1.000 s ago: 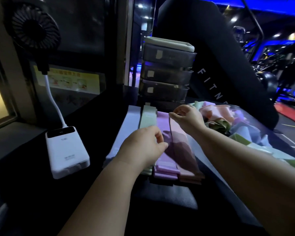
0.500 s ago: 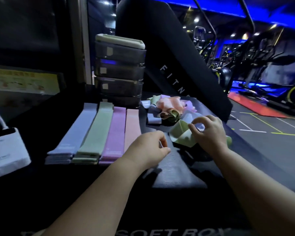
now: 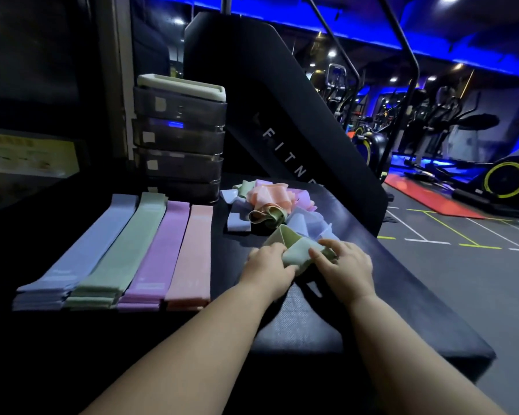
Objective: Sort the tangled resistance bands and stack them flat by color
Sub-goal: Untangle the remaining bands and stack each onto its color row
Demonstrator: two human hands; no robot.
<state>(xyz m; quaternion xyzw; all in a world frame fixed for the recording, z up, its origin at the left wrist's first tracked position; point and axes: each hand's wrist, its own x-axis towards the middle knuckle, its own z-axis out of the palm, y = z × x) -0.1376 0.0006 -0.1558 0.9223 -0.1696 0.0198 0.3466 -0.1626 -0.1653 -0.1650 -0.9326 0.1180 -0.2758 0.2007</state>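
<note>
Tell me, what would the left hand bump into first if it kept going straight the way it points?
The left hand grips the green band, so that comes first; past it, probably the tangled pile, though depth is unclear.

left hand (image 3: 265,268) joined, gripping green band (image 3: 295,254)

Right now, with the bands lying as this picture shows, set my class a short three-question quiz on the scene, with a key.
1. True or false: the left hand and the right hand both hold the green band.
2. Which lies nearest the tangled pile? A blue stack, B green stack, C pink stack.
3. Fill in: ____ flat stacks lie side by side on the table.
Key: 1 true; 2 C; 3 four.
</note>
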